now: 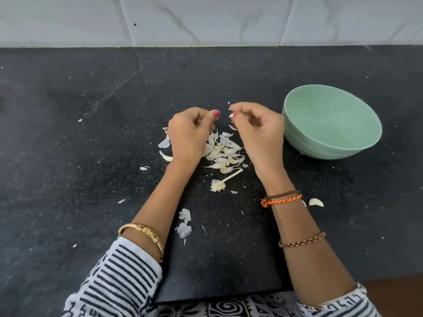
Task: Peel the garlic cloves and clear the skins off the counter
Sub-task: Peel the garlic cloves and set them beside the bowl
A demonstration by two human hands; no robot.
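Note:
Both hands hover over a pile of garlic cloves and papery skins (223, 154) on the black counter (91, 133). My right hand (256, 131) pinches a small garlic clove (231, 115) between thumb and fingertips. My left hand (190, 131) is curled beside it, thumb raised; whether it holds anything is hidden. A bare garlic stem with root base (220, 183) lies below the pile. One peeled clove (316, 202) rests alone by my right wrist. Loose skins (184, 224) lie between my forearms, and more skins (165, 148) sit left of my left hand.
A pale green bowl (357, 143) stands on the counter right of my right hand, nothing visible inside. A tiled wall (206, 19) closes off the back. The counter's front edge (217, 296) runs near my body. Tiny skin flecks are scattered across the surface.

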